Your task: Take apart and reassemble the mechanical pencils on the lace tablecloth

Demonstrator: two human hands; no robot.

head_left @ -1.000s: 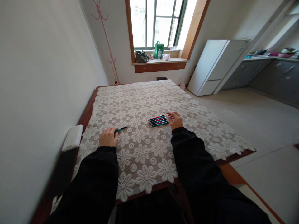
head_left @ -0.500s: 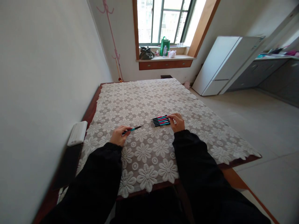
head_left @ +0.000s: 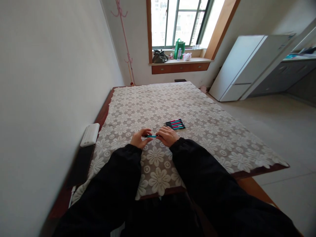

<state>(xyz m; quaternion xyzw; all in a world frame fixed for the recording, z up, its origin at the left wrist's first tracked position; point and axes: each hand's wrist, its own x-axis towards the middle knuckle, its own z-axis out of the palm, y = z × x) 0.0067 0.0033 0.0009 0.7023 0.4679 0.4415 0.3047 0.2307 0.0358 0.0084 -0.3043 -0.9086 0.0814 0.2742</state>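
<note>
A teal-and-black pen [head_left: 151,136] is held level just above the tablecloth, its two ends partly covered by my fingers. My left hand [head_left: 140,138] pinches the pen's left end between thumb and fingers. At the other end, my right hand [head_left: 168,135] closes its fingertips on the pen. Right behind my right hand lies a row of several pens [head_left: 175,124], side by side, some teal and some red with black ends. My right hand hides part of the nearest ones.
A floral lace tablecloth [head_left: 158,104] covers the table. Along its left edge, by the wall, are a white box-shaped device [head_left: 90,135] and a dark flat item [head_left: 81,166]. Farther off stand a white fridge [head_left: 243,65] and a windowsill holding a green bag [head_left: 179,48].
My right hand has let go of the row of pens and moved left onto the single pen. My left hand has brought that pen slightly right. The camera view has shifted a little.
</note>
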